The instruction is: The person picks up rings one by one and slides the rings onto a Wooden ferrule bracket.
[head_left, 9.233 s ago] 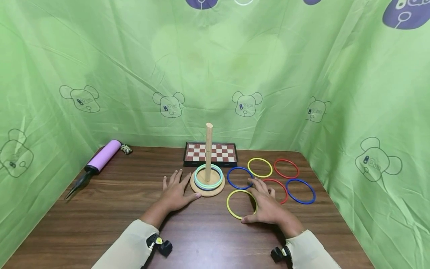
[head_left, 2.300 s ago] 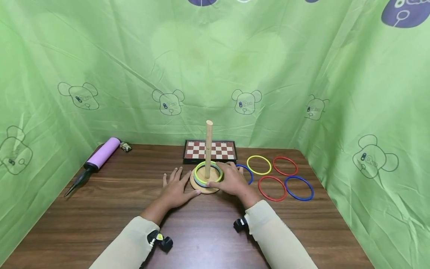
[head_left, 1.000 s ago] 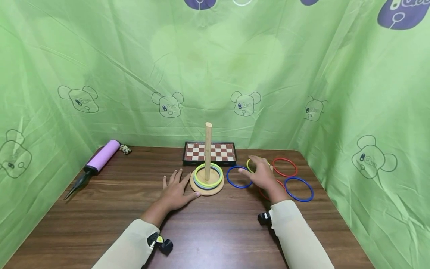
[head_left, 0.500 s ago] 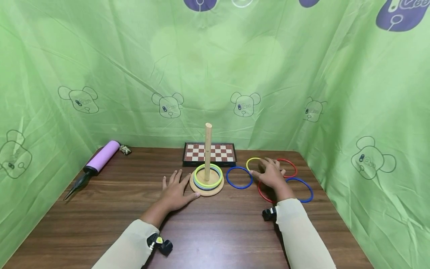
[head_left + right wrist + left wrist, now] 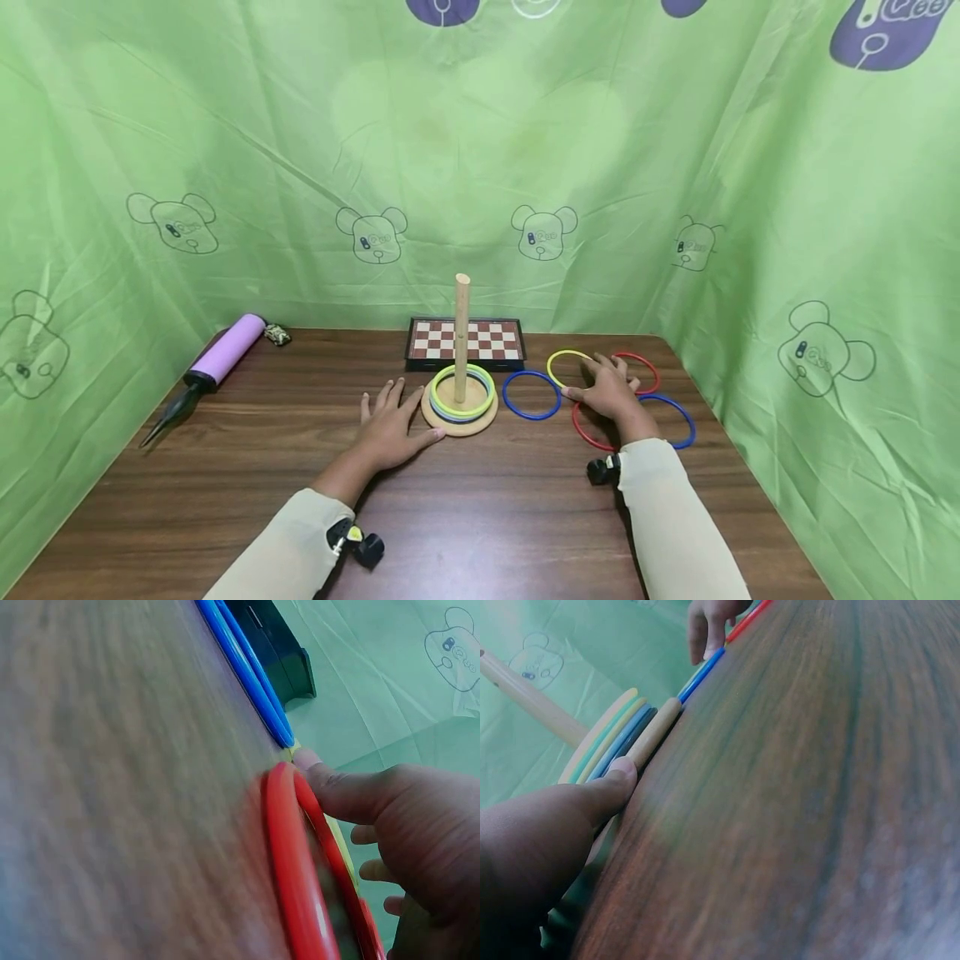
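Note:
In the head view, a wooden base (image 5: 480, 425) carries an upright peg (image 5: 462, 333) with several stacked rings round it, a yellow-green ring (image 5: 462, 415) on top. My left hand (image 5: 390, 437) rests on the table to its left, fingers spread; the left wrist view has the thumb (image 5: 621, 774) against the base's edge. My right hand (image 5: 611, 392) bends over a yellow ring (image 5: 550, 364) on the table and pinches it, thumb at its near side and fingertips at its right side. The hand hides part of that ring. Past the thumb (image 5: 330, 784), the other fingers are partly hidden in the right wrist view.
Around the right hand lie a blue ring (image 5: 505, 395), a red ring (image 5: 575, 421), another red ring (image 5: 657, 375) and another blue ring (image 5: 693, 427). A checkered board (image 5: 495, 342) stands behind the peg. A purple hand pump (image 5: 231, 343) and a small packet (image 5: 277, 334) lie back left.
A yellow ring that lay near the front right now sits on the peg. My right hand has left the peg and moved right to another yellow ring. The left hand has stayed put.

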The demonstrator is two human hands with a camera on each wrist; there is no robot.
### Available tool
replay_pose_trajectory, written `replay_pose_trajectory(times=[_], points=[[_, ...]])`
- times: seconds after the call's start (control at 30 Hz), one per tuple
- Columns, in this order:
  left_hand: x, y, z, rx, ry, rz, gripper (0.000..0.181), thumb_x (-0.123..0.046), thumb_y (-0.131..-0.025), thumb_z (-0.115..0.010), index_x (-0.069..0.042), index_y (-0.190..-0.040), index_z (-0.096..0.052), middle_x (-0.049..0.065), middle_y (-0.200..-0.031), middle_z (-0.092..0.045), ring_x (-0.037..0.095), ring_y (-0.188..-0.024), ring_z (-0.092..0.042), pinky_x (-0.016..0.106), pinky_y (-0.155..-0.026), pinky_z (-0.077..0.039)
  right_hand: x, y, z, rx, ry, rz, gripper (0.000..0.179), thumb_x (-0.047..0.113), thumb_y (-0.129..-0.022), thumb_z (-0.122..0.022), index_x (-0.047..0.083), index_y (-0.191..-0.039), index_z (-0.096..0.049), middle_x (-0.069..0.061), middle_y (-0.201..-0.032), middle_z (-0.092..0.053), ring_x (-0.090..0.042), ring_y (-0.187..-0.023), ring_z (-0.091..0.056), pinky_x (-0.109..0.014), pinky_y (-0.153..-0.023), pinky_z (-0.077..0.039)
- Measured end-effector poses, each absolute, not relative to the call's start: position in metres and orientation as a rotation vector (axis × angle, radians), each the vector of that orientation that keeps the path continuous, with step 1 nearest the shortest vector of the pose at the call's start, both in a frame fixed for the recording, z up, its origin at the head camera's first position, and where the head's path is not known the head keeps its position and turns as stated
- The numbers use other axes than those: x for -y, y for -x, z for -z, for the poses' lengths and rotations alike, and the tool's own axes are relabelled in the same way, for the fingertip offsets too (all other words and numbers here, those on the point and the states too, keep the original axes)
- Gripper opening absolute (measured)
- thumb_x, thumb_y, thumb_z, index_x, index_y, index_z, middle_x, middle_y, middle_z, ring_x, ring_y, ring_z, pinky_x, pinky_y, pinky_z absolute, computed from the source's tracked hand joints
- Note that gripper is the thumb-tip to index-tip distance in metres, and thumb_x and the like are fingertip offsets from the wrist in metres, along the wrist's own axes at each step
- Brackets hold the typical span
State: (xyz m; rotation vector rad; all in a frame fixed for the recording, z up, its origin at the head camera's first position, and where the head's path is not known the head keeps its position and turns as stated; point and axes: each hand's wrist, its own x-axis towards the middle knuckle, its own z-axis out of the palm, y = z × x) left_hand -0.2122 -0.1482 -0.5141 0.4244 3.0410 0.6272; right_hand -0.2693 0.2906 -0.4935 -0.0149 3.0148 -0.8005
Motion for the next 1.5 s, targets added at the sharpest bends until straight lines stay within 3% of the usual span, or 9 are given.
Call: replay_pose_trajectory(times=[0.83, 1.07, 1.5], points=[[0.149, 0.215, 0.519, -3.021, -0.411, -0.606, 0.104, -0.085, -0.093, -0.060, -0.020, -0.171, -0.039, 0.026, -0.180, -0.025, 0.049, -0.169, -0.016, 0.082, -0.129, -0.003, -0.296, 0.271, 0.505, -3.109, 0.049, 0.828, 0.088, 0.055, -0.093, -0.084, 0.003, -0.158, -0.055, -0.028, -0.171, -0.038, -0.053, -0.160, -0.018, -0.077, -0.116, -0.010], [0.149, 0.214, 0.519, -3.031, -0.418, -0.617, 0.103, -0.084, -0.093, -0.061, -0.020, -0.171, -0.041, 0.028, -0.179, -0.026, 0.050, -0.168, -0.018, 0.083, -0.129, -0.004, -0.295, 0.271, 0.506, -3.173, 0.054, 0.853, 0.094, 0.060, -0.091, -0.083, 0.006, -0.162, -0.052, -0.029, -0.167, -0.041, -0.052, -0.158, -0.023, -0.074, -0.115, -0.014], [0.150, 0.215, 0.522, -3.031, -0.424, -0.626, 0.104, -0.085, -0.092, -0.061, -0.020, -0.171, -0.040, 0.027, -0.179, -0.026, 0.051, -0.168, -0.017, 0.083, -0.128, -0.004, -0.279, 0.266, 0.502, -3.333, 0.115, 0.981, 0.089, 0.056, -0.092, -0.084, 0.005, -0.159, -0.055, -0.027, -0.164, -0.042, -0.049, -0.151, -0.032, -0.072, -0.114, -0.018]])
